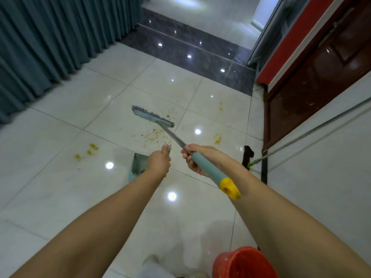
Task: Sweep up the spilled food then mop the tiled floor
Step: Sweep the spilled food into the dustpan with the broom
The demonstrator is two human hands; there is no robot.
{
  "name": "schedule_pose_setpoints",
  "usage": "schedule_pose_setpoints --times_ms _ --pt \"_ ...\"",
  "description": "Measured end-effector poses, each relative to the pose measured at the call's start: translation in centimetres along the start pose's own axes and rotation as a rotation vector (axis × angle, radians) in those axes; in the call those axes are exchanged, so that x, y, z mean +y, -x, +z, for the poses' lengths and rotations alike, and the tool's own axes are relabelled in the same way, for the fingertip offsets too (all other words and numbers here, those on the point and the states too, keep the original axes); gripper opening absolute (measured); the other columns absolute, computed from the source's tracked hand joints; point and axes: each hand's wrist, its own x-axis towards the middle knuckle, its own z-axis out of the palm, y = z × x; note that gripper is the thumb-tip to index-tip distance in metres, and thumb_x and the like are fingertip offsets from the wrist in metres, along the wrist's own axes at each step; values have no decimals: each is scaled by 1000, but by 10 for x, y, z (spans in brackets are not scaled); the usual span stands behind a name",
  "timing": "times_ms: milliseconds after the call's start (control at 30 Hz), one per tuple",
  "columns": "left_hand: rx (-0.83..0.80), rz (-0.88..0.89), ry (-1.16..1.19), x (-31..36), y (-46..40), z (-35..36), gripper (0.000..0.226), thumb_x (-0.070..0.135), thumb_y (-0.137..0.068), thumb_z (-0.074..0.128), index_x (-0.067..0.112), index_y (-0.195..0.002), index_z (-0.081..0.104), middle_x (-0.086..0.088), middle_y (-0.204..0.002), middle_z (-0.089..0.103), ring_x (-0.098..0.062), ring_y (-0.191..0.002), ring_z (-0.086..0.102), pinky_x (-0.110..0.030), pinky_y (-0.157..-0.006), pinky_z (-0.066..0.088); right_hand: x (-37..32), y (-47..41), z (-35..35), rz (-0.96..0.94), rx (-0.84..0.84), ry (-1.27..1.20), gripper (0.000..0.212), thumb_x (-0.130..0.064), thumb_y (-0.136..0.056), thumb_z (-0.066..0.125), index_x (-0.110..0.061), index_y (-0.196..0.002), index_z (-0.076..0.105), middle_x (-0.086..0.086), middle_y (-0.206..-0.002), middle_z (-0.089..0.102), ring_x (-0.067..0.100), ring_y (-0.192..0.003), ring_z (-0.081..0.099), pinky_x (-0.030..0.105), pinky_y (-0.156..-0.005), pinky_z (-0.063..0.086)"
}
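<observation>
My right hand point(197, 159) grips the teal, yellow-capped handle of a broom point(210, 173). Its teal brush head point(153, 116) rests on the white tiled floor point(84, 109) ahead of me. Brown crumbs of spilled food point(153, 136) lie scattered just near side of the brush head. My left hand point(158, 161) is closed around the top of the dustpan handle, and the teal dustpan point(137, 167) stands on the floor below it, partly hidden by my wrist. Yellow stains point(89, 151) mark the tiles at left, and more yellow stains point(217, 138) at right.
A mop point(248, 155) with a long metal pole point(313, 131) leans against the white wall on the right. A red bucket point(241, 261) stands at the bottom right. Teal curtains point(50, 41) hang along the left. A dark wooden door point(321, 73) is at right, a dark tile band point(190, 49) ahead.
</observation>
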Motion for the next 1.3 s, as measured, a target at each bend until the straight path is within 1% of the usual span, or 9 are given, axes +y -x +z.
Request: schedule_pose_setpoints --times_ms 133,267,433,567,733,933,1133,1233,1300 --pt "149 -12 -46 -27 -5 -46 67 52 -100 20 6 -78 63 -16 -86 64 -30 -84 63 -35 -77 50 3 -14 18 98 71 202 8 -6 -95 50 -1 -88 53 7 -63 52 8 -32 46 14 -35 43" --pt "224 -66 29 -53 -3 -83 73 53 -99 18 -3 -97 65 -12 -73 59 -26 -66 55 -26 -54 40 1 -34 41 165 65 343 16 -1 -95 46 -3 -80 48 4 -40 44 7 -26 38 11 -30 36" --pt "385 -138 210 -83 7 -132 61 51 -100 19 7 -97 61 -5 -62 48 -20 -53 44 -25 -49 35 11 -57 65 276 -11 371 12 -1 -95 47 -1 -83 50 5 -39 45 8 -25 40 11 -29 36" --pt "518 -168 302 -112 18 -169 65 50 -100 22 0 -102 63 -7 -64 49 -19 -50 42 -27 -51 36 29 -79 90 334 -132 255 9 -3 -98 41 0 -103 47 11 -40 54 7 -26 43 13 -29 38" --pt "739 -275 497 -148 45 -199 56 56 -96 29 16 -65 51 -6 -63 48 -19 -47 40 -24 -48 32 57 -105 117 543 -263 339 20 -15 -101 41 4 -101 47 13 -44 54 8 -26 43 14 -28 39" --pt "975 -347 532 -184 89 -206 67 53 -97 28 -2 -116 61 -17 -79 60 -15 -53 42 -25 -52 36 95 -124 140 695 -275 373 14 -14 -100 42 0 -96 43 14 -74 43 11 -24 41 14 -27 36" --pt "1153 -450 531 -207 130 -188 79 58 -97 23 -12 -109 60 -32 -113 62 -43 -85 61 -34 -67 46 145 -137 140 930 -296 438 8 -6 -98 44 -1 -101 39 21 -59 47 16 -23 40 15 -26 37" --pt "1220 -509 516 -219 143 -174 79 57 -97 22 -12 -97 62 -33 -100 64 -45 -80 60 -32 -65 41 172 -141 137 1001 -287 456 8 -7 -99 41 -1 -103 38 26 -54 48 16 -22 39 15 -26 37" --pt "1233 -556 449 -225 148 -162 73 54 -99 19 -2 -75 61 -22 -73 59 -34 -67 55 -34 -63 42 188 -143 133 1014 -285 444 5 -5 -99 41 -1 -99 41 25 -74 47 15 -22 38 15 -26 37"
